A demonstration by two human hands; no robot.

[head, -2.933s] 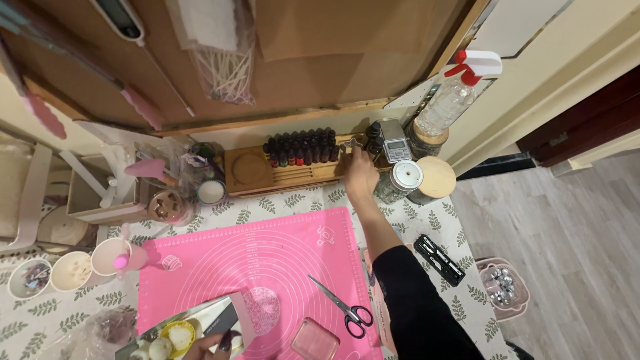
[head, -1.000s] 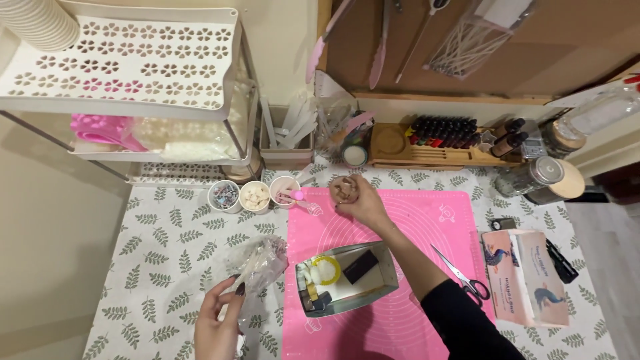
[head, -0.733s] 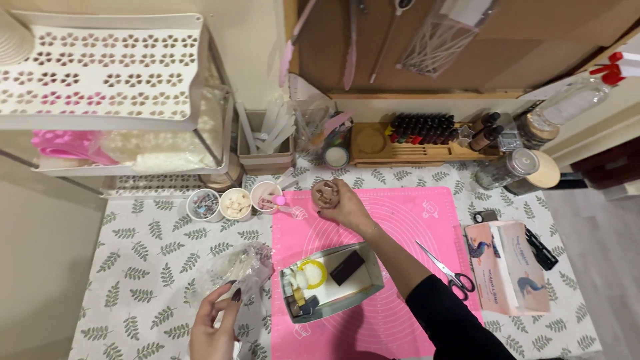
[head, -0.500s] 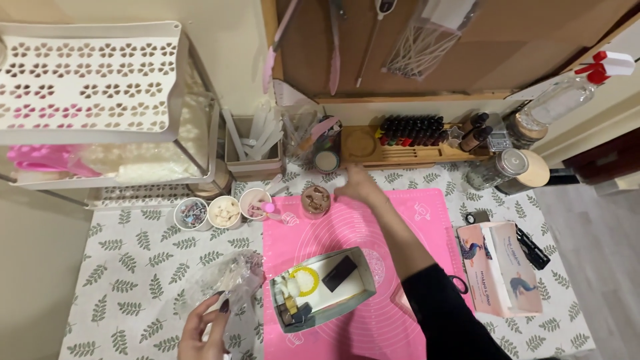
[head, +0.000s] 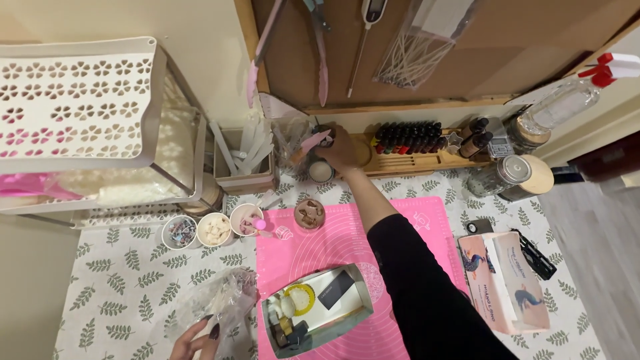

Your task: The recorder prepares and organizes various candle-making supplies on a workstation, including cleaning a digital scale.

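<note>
My right hand (head: pixel 341 151) reaches to the back of the table, against a holder of pink tools (head: pixel 313 141) and just above a small white-topped jar (head: pixel 321 171). Its fingers are partly hidden, so I cannot tell whether they grip anything. A small round cup of brown pieces (head: pixel 310 213) stands alone at the far edge of the pink mat (head: pixel 413 220). At the bottom left, my left hand (head: pixel 195 341) pinches a crumpled clear plastic bag (head: pixel 220 301). An open metal tin (head: pixel 317 308) with a yellow ring and a dark card lies on the mat.
Three small cups (head: pixel 215 229) of bits stand left of the mat. A wooden rack of dark bottles (head: pixel 407 137), glass jars (head: pixel 510 175) and a spray bottle (head: pixel 560 100) line the back. A bird-printed box (head: pixel 508 281) lies right; a white perforated shelf (head: pixel 73 100) stands left.
My right hand set the small cup of brown pieces down on the mat, let go and moved back to the tool holder. My left hand keeps the plastic bag.
</note>
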